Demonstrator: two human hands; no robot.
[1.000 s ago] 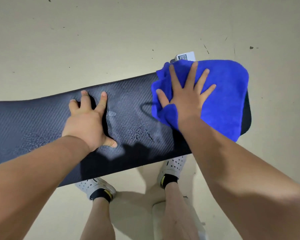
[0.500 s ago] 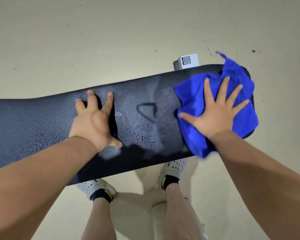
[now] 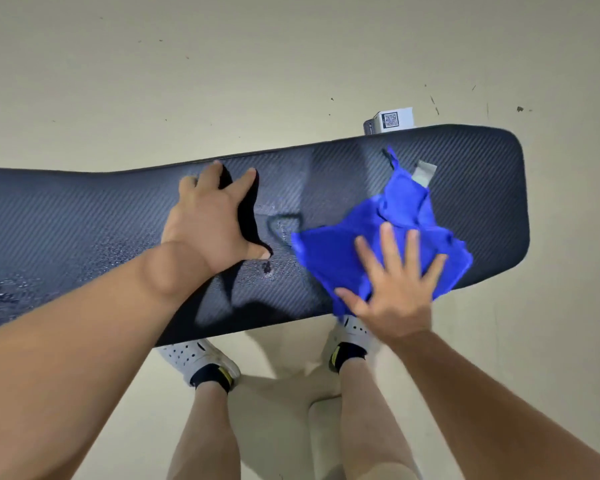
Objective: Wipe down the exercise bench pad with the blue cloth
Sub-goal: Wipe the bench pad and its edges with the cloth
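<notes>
The long black bench pad point(image 3: 482, 174) with a woven pattern stretches across the view from left to right. Water droplets speckle its left part and middle. The blue cloth point(image 3: 333, 261) lies crumpled on the pad's right part, near the front edge, a white tag showing at its far corner. My right hand point(image 3: 395, 289) presses flat on the cloth's near side with fingers spread. My left hand point(image 3: 212, 220) rests flat on the middle of the pad, fingers apart, holding nothing.
A small white box point(image 3: 390, 120) with a QR code sits on the floor behind the pad's right end. My two feet in white shoes point(image 3: 201, 362) stand under the pad's front edge. Beige floor point(image 3: 291, 64) surrounds the bench.
My right hand has dragged the cloth from the pad's far right end toward the front edge and leftward. The cloth has bunched up, baring the right end. My left hand has stayed put.
</notes>
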